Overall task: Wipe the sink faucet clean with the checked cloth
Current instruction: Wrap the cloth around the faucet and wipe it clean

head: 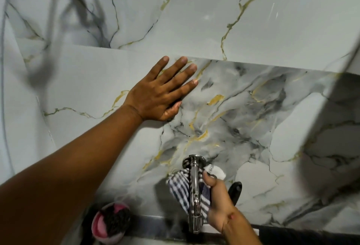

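A chrome faucet (194,190) juts out of the marble wall at the bottom centre, its spout pointing down toward the sink edge. My right hand (220,205) is closed on a blue-and-white checked cloth (180,188), which wraps around the faucet's stem just below the wall flange. A white corner of the cloth sticks out to the right. My left hand (161,91) is pressed flat against the marble wall above, fingers spread, holding nothing.
A pink bowl (101,225) with a dark scrubber in it sits at the lower left by the sink rim. A black object (235,190) stands right of the faucet. A hose (3,69) hangs along the left edge. A dark counter edge (292,233) runs along the bottom.
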The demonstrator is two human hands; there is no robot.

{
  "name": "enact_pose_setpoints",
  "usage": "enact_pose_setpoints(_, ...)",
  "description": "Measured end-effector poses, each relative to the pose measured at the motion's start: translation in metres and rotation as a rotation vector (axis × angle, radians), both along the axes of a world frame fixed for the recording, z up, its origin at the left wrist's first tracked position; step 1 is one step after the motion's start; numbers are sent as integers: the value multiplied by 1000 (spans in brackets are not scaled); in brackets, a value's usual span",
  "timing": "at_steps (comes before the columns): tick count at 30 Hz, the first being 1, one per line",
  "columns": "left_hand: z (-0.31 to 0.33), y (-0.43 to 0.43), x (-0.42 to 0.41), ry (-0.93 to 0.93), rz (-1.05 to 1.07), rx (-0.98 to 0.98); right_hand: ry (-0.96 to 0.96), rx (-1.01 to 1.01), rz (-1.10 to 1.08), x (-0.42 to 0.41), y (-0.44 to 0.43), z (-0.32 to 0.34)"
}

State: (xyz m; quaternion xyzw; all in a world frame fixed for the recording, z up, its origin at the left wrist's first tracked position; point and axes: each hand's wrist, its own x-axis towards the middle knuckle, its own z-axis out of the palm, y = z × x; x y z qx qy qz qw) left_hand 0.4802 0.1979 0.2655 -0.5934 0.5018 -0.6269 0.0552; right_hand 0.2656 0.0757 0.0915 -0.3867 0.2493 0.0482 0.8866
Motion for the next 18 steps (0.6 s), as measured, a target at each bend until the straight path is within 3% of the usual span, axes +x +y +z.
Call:
enact_pose_setpoints(1, 0, 0, 0, 4, -1, 3, -20, 137, -11, 6, -4, 1)
enact_pose_setpoints(4, -1, 0, -1, -2, 8, 0, -48, 136, -35, 1, -1, -26)
enact_pose_setpoints(7, -1, 0, -1, 5, 0, 3, 67, -167, -119, -6, -3, -74)
enact_pose_setpoints(8, -1, 1, 0, 5, 2, 4, 15, -111, -87, -3, -2, -73)
enact_pose_setpoints(10, 0, 2, 2, 2, 5, 8, 28, -392, 2, 5, -4, -37)
enact_pose_setpoints(12, -2, 2, 2, -4, 4, 7, 45, -251, -29, 10, -5, -19)
enact_pose_setpoints(14, -3, 2, 2, 0, 5, 3, -72, 80, -23, 7, -8, -31)
enact_pose_setpoints(15, -3, 1, 2, 0, 3, 3, -69, 81, -6, 4, -7, -44)
enact_pose_setpoints(17, -5, 0, 2, 2, 4, 3, -38, 194, -212, 4, -6, -71)
enact_pose_setpoints(18, -4, -1, 1, 4, 2, 1, -73, 155, -299, 2, -5, -73)
